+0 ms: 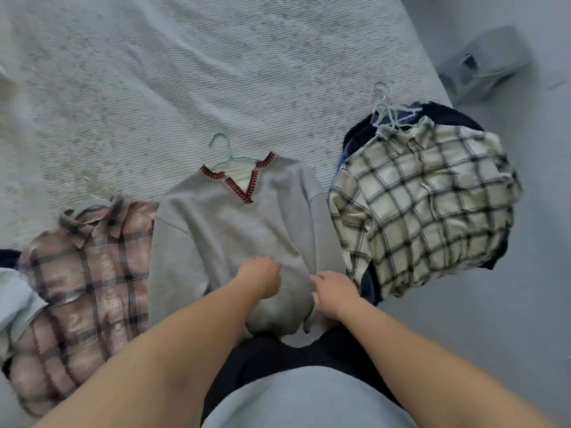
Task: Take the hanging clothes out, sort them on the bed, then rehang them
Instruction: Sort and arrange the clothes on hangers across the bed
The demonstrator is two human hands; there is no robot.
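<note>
We take the wide bed with its pale, ribbed woven cover [185, 72] first, since everything lies on it. The grey knitted V-neck sweater with dark red stitched trim [234, 230] is our landmark, lying flat near the bed's near edge, its hem drooping off toward us.

To the right of the sweater sits a heap of garments topped by a cream and black checked shirt [432, 211], with dark blue clothing beneath it. This heap hangs over the corner of the bed, and we judge it the likeliest thing to slide to the floor if the cover is tugged. To the left of the sweater lies a pink and brown plaid shirt [89, 282], its lower part also over the edge.

Beyond the sweater's neckline pokes a thin mint-green plastic hanger [222, 146], apparently threaded inside. Above the right-hand heap a cluster of pale hangers [386, 109] lies tangled; we expect snagging when rehanging starts.

Our left hand [262, 279] has its fingers curled down into the sweater's lower front, bunching the knit. Our right hand [335, 291] rests just beside it at the hem, thumb out; we cannot tell whether it pinches cloth. Pulling hard here could slip the sweater off its hanger or drag it onto a neighbouring shirt, muddling the sort.
</note>
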